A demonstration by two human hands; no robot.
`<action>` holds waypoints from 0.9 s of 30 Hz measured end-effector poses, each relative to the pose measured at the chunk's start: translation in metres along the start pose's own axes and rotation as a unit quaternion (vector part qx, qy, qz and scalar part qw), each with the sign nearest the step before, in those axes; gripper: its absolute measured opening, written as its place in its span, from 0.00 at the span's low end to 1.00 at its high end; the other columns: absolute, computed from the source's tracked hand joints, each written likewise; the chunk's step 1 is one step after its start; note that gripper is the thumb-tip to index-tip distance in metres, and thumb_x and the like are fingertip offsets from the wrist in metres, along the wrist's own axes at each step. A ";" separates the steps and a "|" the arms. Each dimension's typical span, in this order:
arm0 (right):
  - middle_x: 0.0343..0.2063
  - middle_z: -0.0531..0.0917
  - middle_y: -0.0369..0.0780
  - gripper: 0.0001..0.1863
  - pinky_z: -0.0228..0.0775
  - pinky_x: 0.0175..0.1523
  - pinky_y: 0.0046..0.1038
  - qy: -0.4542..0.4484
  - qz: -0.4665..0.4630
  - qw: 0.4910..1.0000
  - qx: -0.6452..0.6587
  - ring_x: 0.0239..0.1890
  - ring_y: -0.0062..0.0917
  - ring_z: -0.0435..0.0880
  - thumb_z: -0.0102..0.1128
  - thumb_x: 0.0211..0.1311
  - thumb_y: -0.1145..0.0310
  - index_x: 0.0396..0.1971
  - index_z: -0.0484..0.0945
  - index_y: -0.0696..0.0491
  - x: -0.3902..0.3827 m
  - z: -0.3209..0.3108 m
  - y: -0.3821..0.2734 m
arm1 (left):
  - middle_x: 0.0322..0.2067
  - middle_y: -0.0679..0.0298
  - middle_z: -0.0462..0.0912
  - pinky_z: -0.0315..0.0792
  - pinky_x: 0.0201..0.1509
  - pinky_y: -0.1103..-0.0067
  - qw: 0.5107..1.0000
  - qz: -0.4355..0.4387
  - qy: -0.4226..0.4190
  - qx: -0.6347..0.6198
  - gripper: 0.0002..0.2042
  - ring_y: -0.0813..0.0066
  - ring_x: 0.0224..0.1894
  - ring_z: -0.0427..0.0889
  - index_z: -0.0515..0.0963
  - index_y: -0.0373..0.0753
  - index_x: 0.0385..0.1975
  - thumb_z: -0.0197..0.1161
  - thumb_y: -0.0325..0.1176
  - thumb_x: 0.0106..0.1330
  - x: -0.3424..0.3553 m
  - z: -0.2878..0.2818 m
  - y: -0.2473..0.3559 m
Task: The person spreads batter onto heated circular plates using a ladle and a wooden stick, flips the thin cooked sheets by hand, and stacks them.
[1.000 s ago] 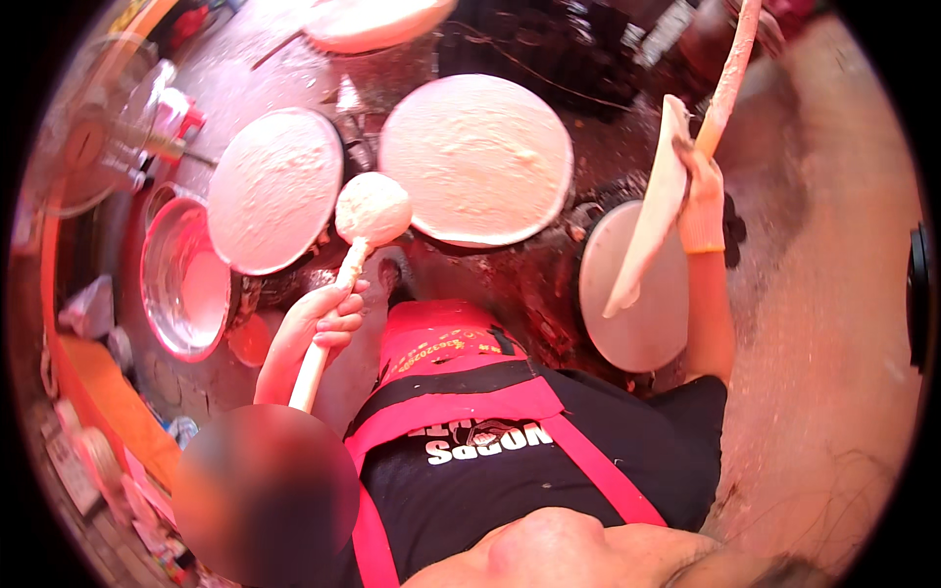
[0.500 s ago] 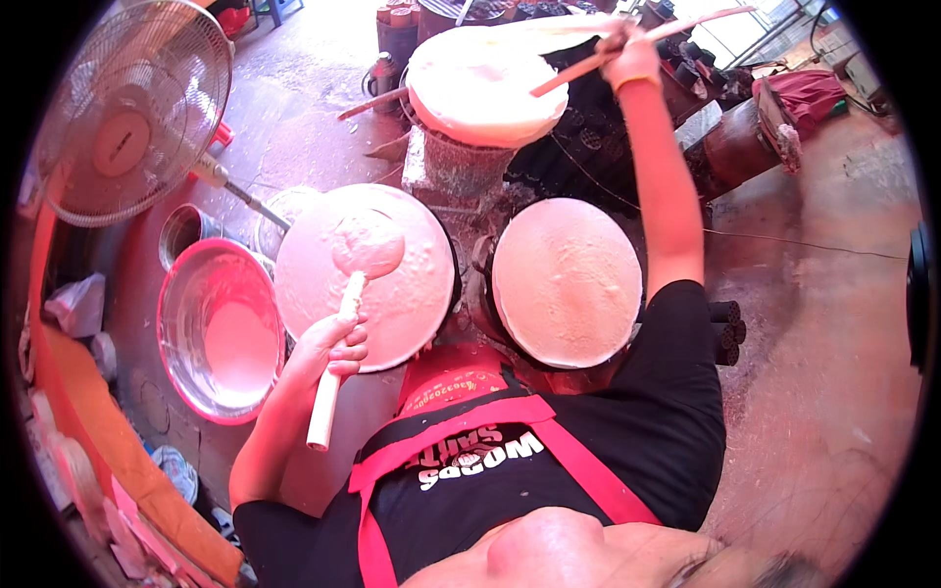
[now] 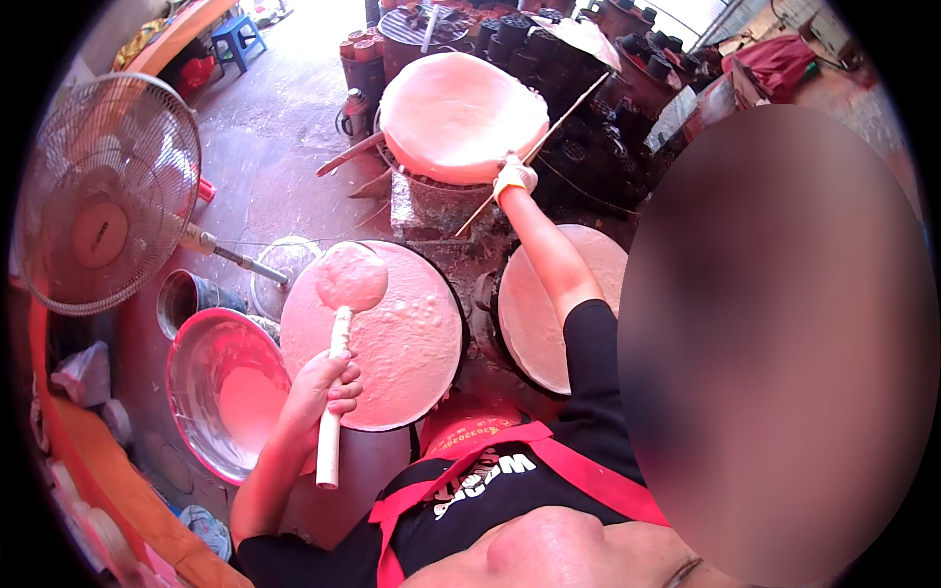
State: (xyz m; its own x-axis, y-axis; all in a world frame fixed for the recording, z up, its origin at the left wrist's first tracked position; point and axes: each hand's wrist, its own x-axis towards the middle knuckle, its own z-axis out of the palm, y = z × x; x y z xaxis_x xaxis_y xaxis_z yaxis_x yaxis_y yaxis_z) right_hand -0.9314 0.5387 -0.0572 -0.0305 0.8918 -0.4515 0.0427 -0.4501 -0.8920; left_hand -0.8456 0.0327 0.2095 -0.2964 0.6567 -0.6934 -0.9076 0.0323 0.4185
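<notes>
My left hand (image 3: 329, 382) is closed round the pale handle of a flat round batter spreader (image 3: 353, 278). Its disc, coated in batter, is over the left griddle's round flatbread (image 3: 417, 333). My right hand (image 3: 514, 177), arm stretched forward, grips a long thin stick (image 3: 570, 110). That hand is at the near right edge of a thick round stack of pale flatbreads (image 3: 461, 113) on a stand. Another flatbread (image 3: 532, 304) lies on the right griddle, partly behind my right arm. Left of the griddles, a red-rimmed basin (image 3: 180, 412) holds pale batter.
A standing fan (image 3: 103, 220) is at the left, its pole slanting toward the left griddle. Beside the basin is a metal bucket (image 3: 186, 304). Dark cylindrical briquettes (image 3: 505, 39) are piled behind the stack. A blurred patch hides much of the right side.
My right hand has come down and leftward, from high beyond the stack to its near edge, still holding the stick. My left hand keeps the spreader above the left griddle. The view has shifted.
</notes>
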 end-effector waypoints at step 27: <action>0.38 0.75 0.40 0.23 0.67 0.37 0.28 0.016 -0.332 0.881 -0.338 0.34 0.32 0.70 0.49 0.67 0.65 0.62 0.65 0.40 -0.306 -0.921 -0.083 | 0.25 0.49 0.79 0.71 0.38 0.61 0.130 0.478 -0.355 0.793 0.08 0.47 0.34 0.79 0.72 0.34 0.27 0.58 0.29 0.48 0.078 0.510 -0.467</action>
State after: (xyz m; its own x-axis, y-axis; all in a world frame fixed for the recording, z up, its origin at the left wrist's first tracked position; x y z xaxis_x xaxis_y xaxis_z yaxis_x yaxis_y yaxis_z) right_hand -0.0056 0.3454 0.1773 -0.2443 0.9538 0.1748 0.6107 0.2914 -0.7363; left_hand -0.2930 0.4528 0.2593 0.5636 0.8184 0.1126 0.8130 -0.5736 0.1001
